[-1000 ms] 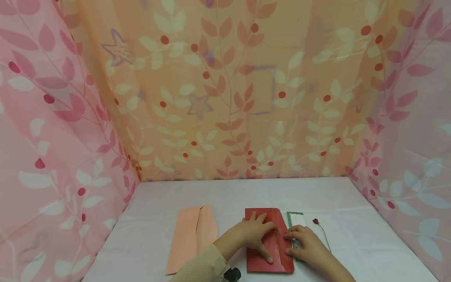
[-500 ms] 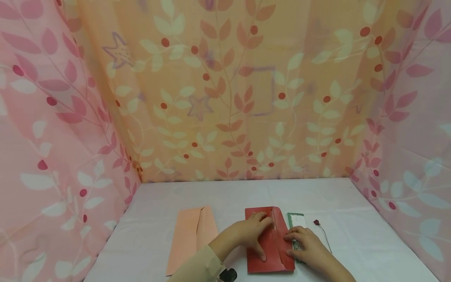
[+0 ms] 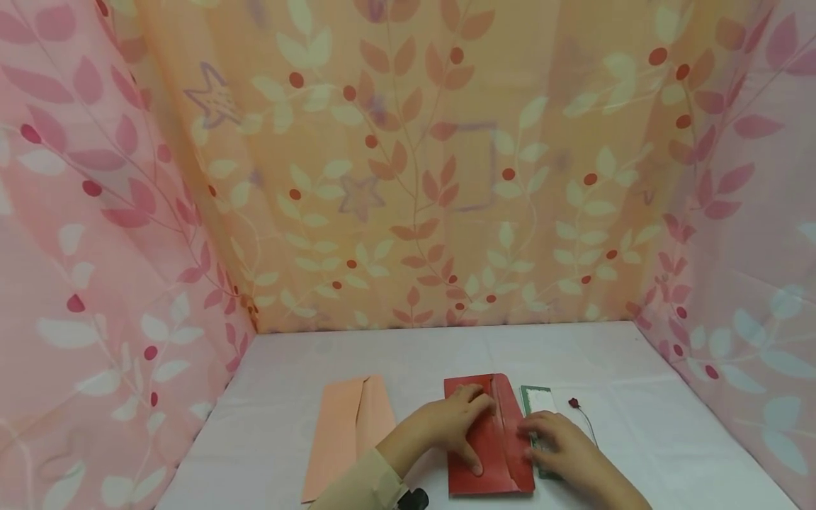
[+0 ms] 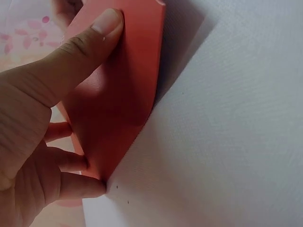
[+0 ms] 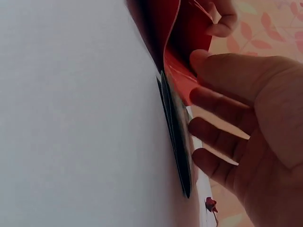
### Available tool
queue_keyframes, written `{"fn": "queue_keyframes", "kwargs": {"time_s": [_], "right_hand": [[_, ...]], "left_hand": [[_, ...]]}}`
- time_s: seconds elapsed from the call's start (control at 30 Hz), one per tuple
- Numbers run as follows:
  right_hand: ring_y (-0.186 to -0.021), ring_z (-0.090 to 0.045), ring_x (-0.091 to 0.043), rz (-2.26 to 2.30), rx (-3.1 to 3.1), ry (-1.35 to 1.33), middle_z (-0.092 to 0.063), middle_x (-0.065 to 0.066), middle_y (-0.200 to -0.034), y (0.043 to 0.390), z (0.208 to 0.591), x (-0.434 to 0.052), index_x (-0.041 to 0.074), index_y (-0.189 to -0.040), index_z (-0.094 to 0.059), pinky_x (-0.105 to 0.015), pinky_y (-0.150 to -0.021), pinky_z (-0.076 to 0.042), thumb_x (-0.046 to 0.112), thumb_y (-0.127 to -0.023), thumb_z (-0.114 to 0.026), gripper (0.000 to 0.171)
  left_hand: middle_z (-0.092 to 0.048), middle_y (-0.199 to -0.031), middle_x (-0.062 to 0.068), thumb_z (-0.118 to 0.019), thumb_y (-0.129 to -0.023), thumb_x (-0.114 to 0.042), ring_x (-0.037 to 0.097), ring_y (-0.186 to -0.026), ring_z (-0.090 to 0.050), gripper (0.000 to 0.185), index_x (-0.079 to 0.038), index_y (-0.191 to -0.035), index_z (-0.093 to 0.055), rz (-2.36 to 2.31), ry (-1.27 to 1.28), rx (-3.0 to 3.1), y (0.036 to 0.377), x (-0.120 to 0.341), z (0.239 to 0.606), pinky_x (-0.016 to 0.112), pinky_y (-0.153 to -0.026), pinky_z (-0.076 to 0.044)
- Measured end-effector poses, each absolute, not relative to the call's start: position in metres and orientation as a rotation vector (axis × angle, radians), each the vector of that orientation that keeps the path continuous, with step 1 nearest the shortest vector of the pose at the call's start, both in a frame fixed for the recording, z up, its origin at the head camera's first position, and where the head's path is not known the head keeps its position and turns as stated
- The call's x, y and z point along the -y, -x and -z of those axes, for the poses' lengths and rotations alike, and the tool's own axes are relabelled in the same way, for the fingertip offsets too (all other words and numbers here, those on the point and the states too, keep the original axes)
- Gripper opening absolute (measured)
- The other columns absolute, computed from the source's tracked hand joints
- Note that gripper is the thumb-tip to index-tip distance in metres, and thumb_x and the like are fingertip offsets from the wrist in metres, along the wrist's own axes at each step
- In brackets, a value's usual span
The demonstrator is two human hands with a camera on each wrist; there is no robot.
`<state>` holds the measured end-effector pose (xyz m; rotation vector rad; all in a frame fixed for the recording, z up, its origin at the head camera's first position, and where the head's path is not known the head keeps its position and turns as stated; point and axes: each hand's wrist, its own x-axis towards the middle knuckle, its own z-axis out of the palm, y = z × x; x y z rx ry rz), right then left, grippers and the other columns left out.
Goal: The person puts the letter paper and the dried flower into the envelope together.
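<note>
A red envelope (image 3: 491,482) lies in the middle of the white table, its long flap folded out on the right. My left hand (image 3: 446,425) grips it from the left, thumb on the near part of its face and fingers toward the far part. In the left wrist view the envelope (image 4: 109,104) bows, one edge raised off the cloth. Beside the flap is my right hand (image 3: 564,446), fingers loosely bent and holding nothing. The right wrist view has its fingertips (image 5: 201,126) close to a folded green-edged card (image 5: 174,137), whose end meets the flap.
A peach envelope (image 3: 334,432) lies to the left, partly behind my left forearm. Right of the card is a dark red artificial rose (image 3: 574,402) on a thin stem. Patterned curtains (image 3: 408,163) enclose the table's back and sides.
My left thumb and fingers have shifted left on the red envelope, uncovering more of the flap crease. My right hand has come slightly away from the flap toward the right.
</note>
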<state>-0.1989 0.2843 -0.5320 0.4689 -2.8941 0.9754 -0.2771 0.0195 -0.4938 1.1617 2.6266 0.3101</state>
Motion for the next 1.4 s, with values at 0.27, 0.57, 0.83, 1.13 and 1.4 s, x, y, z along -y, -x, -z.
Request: {"fn": "queue_keyframes", "kwargs": {"time_s": [0.27,0.57,0.83,1.13,1.4], "right_hand": [[-0.095,-0.059,-0.008,-0.988,2.777,-0.390,-0.069,0.009,-0.116,0.193,0.518,-0.291,0.021,-0.122,-0.071,-0.029,-0.076,-0.053,0.031,-0.090,-0.080,0.035],[-0.099,-0.061,-0.017,-0.859,2.866,-0.118,-0.070,0.002,-0.115,0.190,0.510,-0.302,0.016,-0.121,-0.071,-0.042,-0.084,-0.054,0.030,-0.087,-0.082,0.038],[-0.105,-0.065,-0.029,-0.835,2.965,0.115,-0.070,-0.005,-0.110,0.192,0.511,-0.306,0.008,-0.122,-0.071,-0.059,-0.093,-0.051,0.048,-0.081,-0.083,0.059],[-0.106,-0.060,-0.037,-0.753,3.111,0.401,-0.068,-0.018,-0.114,0.201,0.524,-0.301,0.000,-0.128,-0.066,-0.069,-0.090,-0.049,0.072,-0.059,-0.085,0.101],[-0.097,-0.064,-0.034,-0.667,3.101,0.434,-0.069,-0.020,-0.106,0.198,0.524,-0.294,-0.005,-0.120,-0.068,-0.065,-0.090,-0.051,0.063,-0.060,-0.090,0.094]], "left_hand": [[-0.031,-0.161,-0.005,-0.091,-0.061,-0.062,0.023,-0.147,-0.037,0.101,-0.043,-0.145,-0.038,-0.312,-1.145,-2.625,0.275,-0.019,0.489,0.042,-0.094,-0.057],[-0.032,-0.157,-0.006,-0.091,-0.063,-0.061,0.018,-0.141,-0.038,0.100,-0.042,-0.146,-0.038,-0.332,-1.161,-2.615,0.277,-0.019,0.493,0.037,-0.090,-0.058],[-0.031,-0.159,-0.005,-0.089,-0.061,-0.066,0.013,-0.140,-0.038,0.100,-0.040,-0.144,-0.038,-0.348,-1.189,-2.625,0.279,-0.016,0.499,0.033,-0.094,-0.055],[-0.031,-0.159,-0.004,-0.091,-0.061,-0.064,0.013,-0.140,-0.038,0.099,-0.041,-0.142,-0.039,-0.374,-1.188,-2.631,0.279,-0.016,0.497,0.033,-0.092,-0.055],[-0.031,-0.159,-0.004,-0.091,-0.060,-0.064,0.013,-0.139,-0.039,0.099,-0.041,-0.142,-0.039,-0.370,-1.198,-2.635,0.278,-0.015,0.496,0.032,-0.094,-0.055]]}}
